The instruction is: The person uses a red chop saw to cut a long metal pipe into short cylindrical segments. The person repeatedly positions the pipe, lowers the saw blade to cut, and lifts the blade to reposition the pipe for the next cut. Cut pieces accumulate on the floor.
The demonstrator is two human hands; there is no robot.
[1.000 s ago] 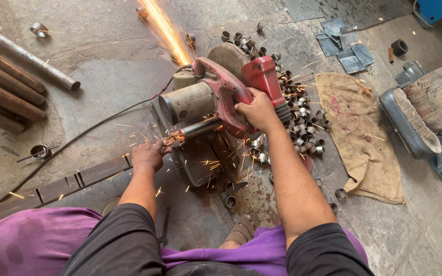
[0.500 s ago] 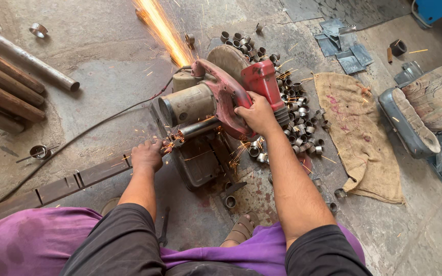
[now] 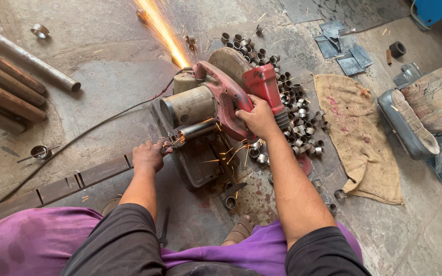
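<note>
A red chop saw [image 3: 216,97] sits on the concrete floor in front of me, throwing an orange stream of sparks [image 3: 162,28] away from me. My right hand [image 3: 257,118] grips the saw's red handle and presses it down. My left hand [image 3: 148,156] holds a metal pipe [image 3: 196,130] at the saw's left side, where the blade meets it and small sparks fly. A pile of several short cut pipe rings [image 3: 295,110] lies to the right of the saw.
Long rusty pipes [image 3: 11,84] lie at the left. A flat steel bar [image 3: 62,186] runs along the floor by my left knee. A burlap sack [image 3: 356,138] lies at the right, with a worn seat [image 3: 425,110] and metal plates [image 3: 344,48] beyond. A cable [image 3: 85,134] trails left.
My right hand has pushed the saw handle lower. The spark stream keeps shooting away, and my left hand stays on the pipe.
</note>
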